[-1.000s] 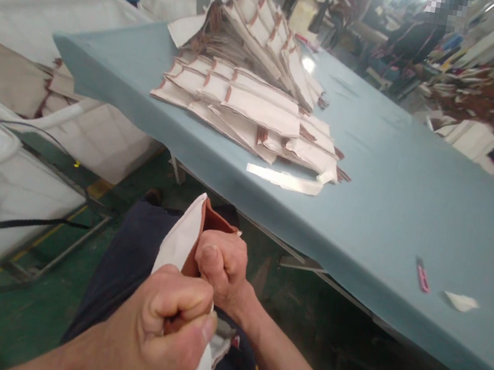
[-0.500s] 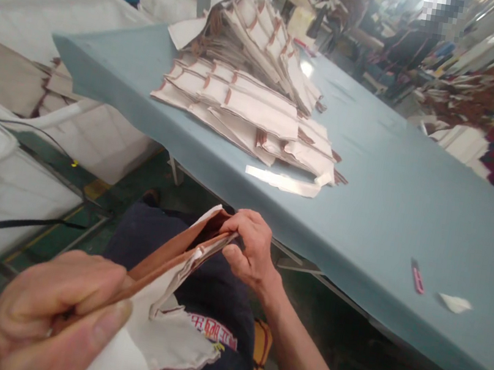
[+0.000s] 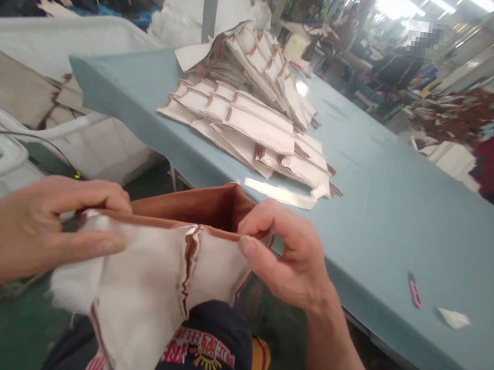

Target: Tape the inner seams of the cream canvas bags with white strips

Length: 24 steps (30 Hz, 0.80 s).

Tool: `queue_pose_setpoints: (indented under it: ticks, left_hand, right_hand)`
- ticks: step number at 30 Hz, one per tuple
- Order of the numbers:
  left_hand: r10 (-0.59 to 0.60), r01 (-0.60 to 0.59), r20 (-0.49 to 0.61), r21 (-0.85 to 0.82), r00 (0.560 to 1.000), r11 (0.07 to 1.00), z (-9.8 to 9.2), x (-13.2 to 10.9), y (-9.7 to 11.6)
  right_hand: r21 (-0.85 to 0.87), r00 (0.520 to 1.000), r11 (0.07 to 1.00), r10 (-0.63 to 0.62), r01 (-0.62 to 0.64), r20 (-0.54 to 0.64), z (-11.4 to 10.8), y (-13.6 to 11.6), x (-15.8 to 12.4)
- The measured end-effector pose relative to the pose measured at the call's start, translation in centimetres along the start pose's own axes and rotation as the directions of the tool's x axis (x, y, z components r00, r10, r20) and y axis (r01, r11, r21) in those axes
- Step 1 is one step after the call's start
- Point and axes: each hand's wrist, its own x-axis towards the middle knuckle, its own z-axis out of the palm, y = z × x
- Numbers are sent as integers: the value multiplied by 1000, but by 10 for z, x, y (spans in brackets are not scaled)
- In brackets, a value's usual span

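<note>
Between my hands is a sewn fabric piece (image 3: 145,275), white outside and rust-brown inside, shaped like an open pouch. A raw brown-edged seam runs down its near side. My left hand (image 3: 78,222) pinches the brown top edge at the left, thumb on the white outside. My right hand (image 3: 284,246) grips the same edge at the right, with its fingers inside and the thumb in front. The brown inner side shows behind the near edge. Below the piece lies a dark apron (image 3: 207,352) with red lettering and a yellow sun.
A blue-covered table (image 3: 388,231) bears stacked white pieces with brown edges (image 3: 257,118), a white strip (image 3: 278,193), a pink-handled cutter (image 3: 415,290) and a fabric scrap (image 3: 453,318). White bins (image 3: 109,143) stand at left. Another person (image 3: 395,65) is in the background.
The fabric piece has been turned from slanting to level across my front, and its mouth is spread wider. My left hand has moved up and away from me; my right hand has shifted right.
</note>
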Motion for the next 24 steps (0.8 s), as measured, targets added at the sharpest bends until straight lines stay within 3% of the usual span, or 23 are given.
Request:
queue_pose_setpoints:
  ticks: [2, 5, 8, 11, 17, 24]
  left_hand:
    - [14, -14, 35, -17, 999, 1000, -6, 13, 5]
    - [179, -178, 31, -40, 983, 983, -2, 25, 14]
    - [355, -352, 13, -90, 935, 932, 10, 32, 24]
    - [455, -442, 42, -169, 890, 881, 20, 40, 37]
    - [483, -448, 72, -274, 873, 851, 35, 51, 52]
    - [459, -405, 85, -351, 884, 844, 49, 57, 47]
  right_hand:
    - [35, 1000, 999, 11, -12, 9, -9, -8, 7]
    - [107, 998, 993, 50, -53, 31, -6, -12, 8]
    - [156, 993, 981, 103, -112, 66, 2, -6, 5]
    - [186, 983, 967, 158, -173, 91, 4, 2, -1]
    - [214, 967, 944, 237, -252, 91, 3, 16, -12]
    - [190, 932, 913, 352, -362, 82, 8, 34, -19]
